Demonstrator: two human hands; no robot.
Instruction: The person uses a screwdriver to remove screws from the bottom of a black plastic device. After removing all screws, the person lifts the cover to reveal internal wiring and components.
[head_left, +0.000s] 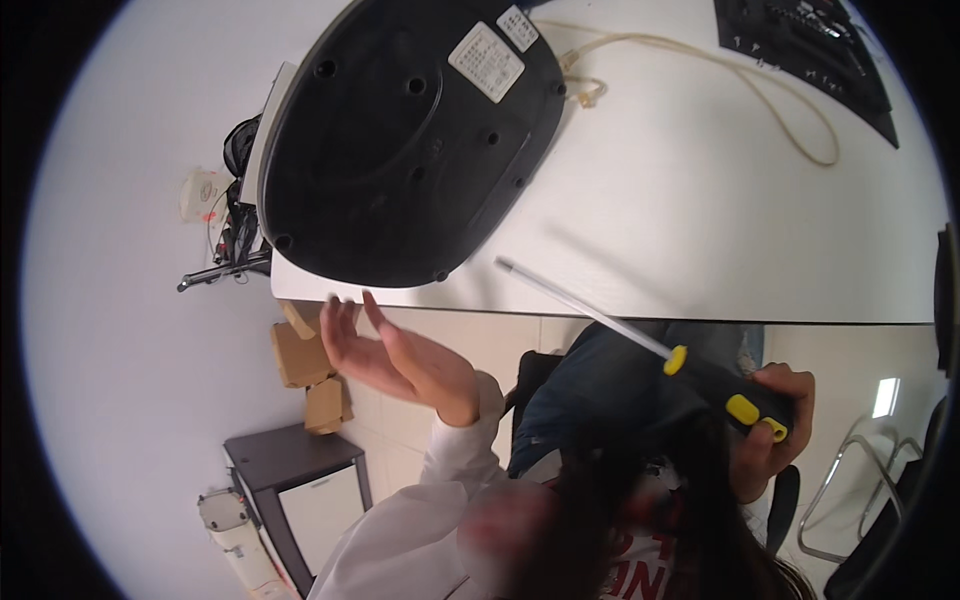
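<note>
My right hand (755,468) is wrapped round the black and yellow handle of a screwdriver (600,317). The long metal shaft points up and left, and its tip shows over the table near the front edge, apart from the black appliance. That rounded appliance (375,165) lies on the left part of the table, with several dark screw holes and two white labels facing up. Just below its near rim, by the table edge, my left hand (405,362) is open, fingers apart and slightly blurred, with nothing in it.
A beige cord (690,52) runs from the appliance across the white table (690,220). At the far right, a black mat (810,55) carries small screws and a tool set. Cardboard boxes (300,355) and a dark cabinet (300,455) stand on the floor at left; a metal-framed chair (850,470) is at right.
</note>
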